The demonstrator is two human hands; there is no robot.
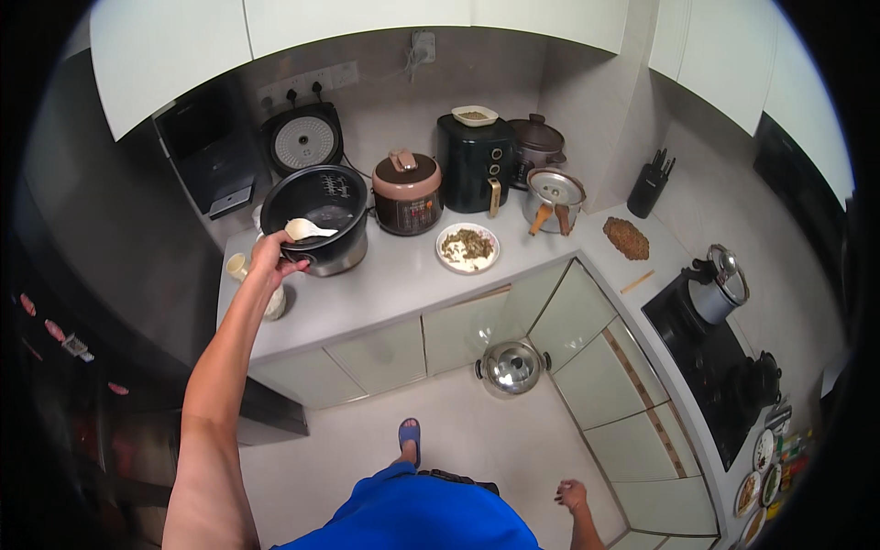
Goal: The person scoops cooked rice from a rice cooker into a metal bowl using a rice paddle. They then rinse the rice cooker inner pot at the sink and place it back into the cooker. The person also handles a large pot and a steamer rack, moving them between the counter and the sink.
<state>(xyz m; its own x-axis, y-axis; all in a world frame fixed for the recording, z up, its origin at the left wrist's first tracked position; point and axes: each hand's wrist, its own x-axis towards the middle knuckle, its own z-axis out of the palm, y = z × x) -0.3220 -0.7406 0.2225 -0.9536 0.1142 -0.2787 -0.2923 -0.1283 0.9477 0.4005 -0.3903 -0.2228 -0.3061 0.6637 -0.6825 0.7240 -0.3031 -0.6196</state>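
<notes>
My left hand grips the near left edge of a black rice cooker pot, thumb at the rim and fingers below it. Inside the pot, a white rice paddle lies close to my thumb. Measuring marks show on the pot's inner wall. Behind it stands the raised cooker lid. Whether the pot sits fully in the cooker is unclear. A pale cup and a whitish jar, partly covered by my wrist, are nearby. My right hand hangs over the floor, fingers loosely bent and holding nothing.
Along the counter are a pressure cooker, an air fryer, a plate of food and a metal pot. A lidded steel pot occupies the floor corner. At right is a black cooktop with pots.
</notes>
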